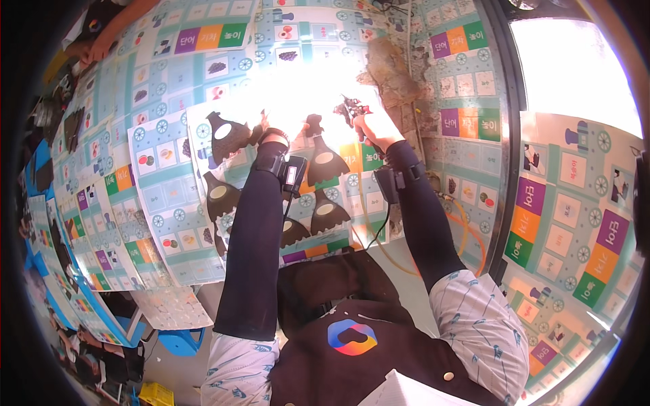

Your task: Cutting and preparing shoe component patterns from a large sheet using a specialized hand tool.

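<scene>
My right hand (pixel 378 128) is closed around a dark hand tool with a red part (pixel 353 109), which looks like a spray gun. A thin yellowish hose runs down from near that wrist. My left hand (pixel 273 137) reaches over the table beside a dark brown, bell-shaped piece (pixel 229 137) with a pale oval in it. Strong glare washes out its fingers, so I cannot make out whether it holds anything. More of these pieces lie nearby: one (pixel 327 162) between my hands, another (pixel 221 196) left of my forearm, and one (pixel 330 213) closer to me.
Printed sheets (pixel 169 230) with small pictures cover the table and the wall on the right. A lumpy brown stained patch (pixel 395 71) is beyond my right hand. An orange hose (pixel 479 237) loops by my right forearm. Blue stools (pixel 181 342) stand lower left; another person's arm (pixel 112 37) shows upper left.
</scene>
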Demonstrator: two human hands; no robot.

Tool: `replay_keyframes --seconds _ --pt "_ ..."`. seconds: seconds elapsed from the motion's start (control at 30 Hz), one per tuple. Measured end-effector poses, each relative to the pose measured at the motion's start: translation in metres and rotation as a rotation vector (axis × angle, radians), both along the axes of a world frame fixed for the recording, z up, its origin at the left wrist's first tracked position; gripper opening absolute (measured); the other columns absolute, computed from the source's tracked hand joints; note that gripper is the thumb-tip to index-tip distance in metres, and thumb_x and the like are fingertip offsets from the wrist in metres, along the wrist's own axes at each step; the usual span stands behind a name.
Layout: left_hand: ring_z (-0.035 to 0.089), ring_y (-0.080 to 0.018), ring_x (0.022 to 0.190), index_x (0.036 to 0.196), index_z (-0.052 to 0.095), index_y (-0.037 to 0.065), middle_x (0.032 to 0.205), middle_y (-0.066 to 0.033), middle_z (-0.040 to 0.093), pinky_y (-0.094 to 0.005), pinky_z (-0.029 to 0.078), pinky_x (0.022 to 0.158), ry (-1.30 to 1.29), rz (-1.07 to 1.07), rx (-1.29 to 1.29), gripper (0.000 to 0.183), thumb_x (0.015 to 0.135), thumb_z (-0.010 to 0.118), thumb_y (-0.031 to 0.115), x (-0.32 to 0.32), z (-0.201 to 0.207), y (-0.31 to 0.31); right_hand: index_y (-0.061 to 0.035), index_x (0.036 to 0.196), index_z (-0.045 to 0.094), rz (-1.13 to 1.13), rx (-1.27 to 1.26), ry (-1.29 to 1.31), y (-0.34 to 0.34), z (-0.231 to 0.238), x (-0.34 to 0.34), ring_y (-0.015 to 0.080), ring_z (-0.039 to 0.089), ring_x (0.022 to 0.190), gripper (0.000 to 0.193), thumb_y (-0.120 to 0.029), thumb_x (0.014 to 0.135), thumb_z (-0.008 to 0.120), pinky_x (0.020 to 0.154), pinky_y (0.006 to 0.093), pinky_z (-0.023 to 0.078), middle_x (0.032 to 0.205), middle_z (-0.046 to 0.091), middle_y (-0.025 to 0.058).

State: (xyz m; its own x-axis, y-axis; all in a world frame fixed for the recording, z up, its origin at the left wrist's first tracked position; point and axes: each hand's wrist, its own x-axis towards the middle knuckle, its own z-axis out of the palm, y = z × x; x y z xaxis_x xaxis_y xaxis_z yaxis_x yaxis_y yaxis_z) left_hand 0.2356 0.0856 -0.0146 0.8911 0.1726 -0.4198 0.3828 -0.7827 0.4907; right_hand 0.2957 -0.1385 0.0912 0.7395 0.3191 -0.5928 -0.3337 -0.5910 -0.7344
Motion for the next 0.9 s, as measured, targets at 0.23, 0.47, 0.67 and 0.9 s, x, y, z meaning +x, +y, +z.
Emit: replay_keyframes --seconds 0.23,0.47,0.67,0.9 --pt "0.063 -0.0310 0.091 0.104 0.063 0.007 0.093 -0.0125 0.066 -0.0411 0.050 0.079 -0.005 0.008 0.001 0.031 0.078 0.070 0.024 0.000 -0.001 0.002 0.0012 0.076 0.061 0.008 0.013 0.015 -0.001 -0.003 0.000 0.0113 0.045 0.043 0.022 -0.018 0.083 0.054 0.043 0.0254 0.035 0.061 0.058 0.0061" --pt "0.063 -0.0311 0.090 0.103 0.063 0.007 0.092 -0.0125 0.066 -0.0412 0.050 0.079 -0.011 0.017 -0.006 0.031 0.078 0.070 0.023 0.000 -0.003 0.002 0.0012 0.076 0.061 0.117 0.070 0.018 0.008 0.000 -0.004 0.0116 0.045 0.043 0.022 -0.018 0.084 0.053 0.043 0.0255 0.035 0.061 0.058 0.0063" --pt "0.062 -0.0311 0.090 0.103 0.063 0.007 0.092 -0.0125 0.065 -0.0412 0.049 0.079 -0.014 0.025 -0.009 0.030 0.078 0.070 0.023 -0.002 -0.004 0.002 0.0020 0.073 0.058 0.099 0.068 0.084 0.007 -0.004 -0.004 0.0119 0.046 0.043 0.020 -0.015 0.082 0.054 0.043 0.0253 0.035 0.062 0.059 0.0072" --pt "0.062 -0.0312 0.090 0.102 0.063 0.006 0.091 -0.0126 0.065 -0.0413 0.049 0.079 -0.023 0.033 -0.014 0.030 0.078 0.070 0.022 -0.004 -0.004 0.002 0.0019 0.076 0.058 -0.062 0.007 -0.027 0.001 -0.017 0.010 0.0120 0.047 0.044 0.012 -0.010 0.079 0.055 0.038 0.0257 0.034 0.063 0.059 0.0084"
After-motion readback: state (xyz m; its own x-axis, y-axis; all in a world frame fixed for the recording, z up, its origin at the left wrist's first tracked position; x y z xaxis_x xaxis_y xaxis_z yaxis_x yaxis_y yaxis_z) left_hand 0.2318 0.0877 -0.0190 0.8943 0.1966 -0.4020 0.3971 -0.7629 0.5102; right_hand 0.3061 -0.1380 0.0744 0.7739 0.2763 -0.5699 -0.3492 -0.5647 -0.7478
